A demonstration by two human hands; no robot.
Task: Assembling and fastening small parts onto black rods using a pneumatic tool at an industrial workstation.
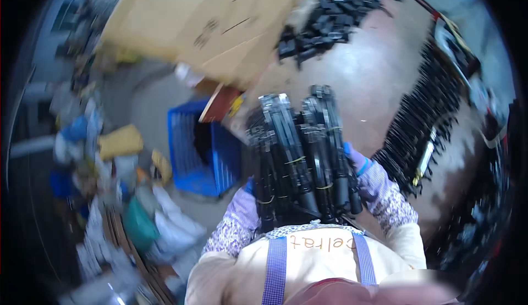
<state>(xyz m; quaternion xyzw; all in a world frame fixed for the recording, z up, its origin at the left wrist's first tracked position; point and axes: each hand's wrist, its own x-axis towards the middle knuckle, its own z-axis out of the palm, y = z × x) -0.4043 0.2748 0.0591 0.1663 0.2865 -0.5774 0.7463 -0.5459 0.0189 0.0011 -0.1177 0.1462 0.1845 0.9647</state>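
Against my chest I carry several bundles of long black rods (300, 162) with shiny dark upper ends, tied round with thin yellowish bands. They stand roughly upright between my forearms. My left hand (250, 186), in blue, supports their left side and is mostly hidden behind them. On the opposite side my right hand (352, 152), also with blue on it, presses against the bundles; its fingertips are out of sight. Patterned purple-and-white sleeve covers reach up both forearms. What kind of article the rods are is not clear.
A large cardboard sheet or box (181, 25) lies at the far left, beside a blue plastic crate (176, 156). Black pieces (330, 19) are heaped on the far floor. Rows of black rods (421, 112) lie at right. Bags and scraps (165, 220) clutter the left.
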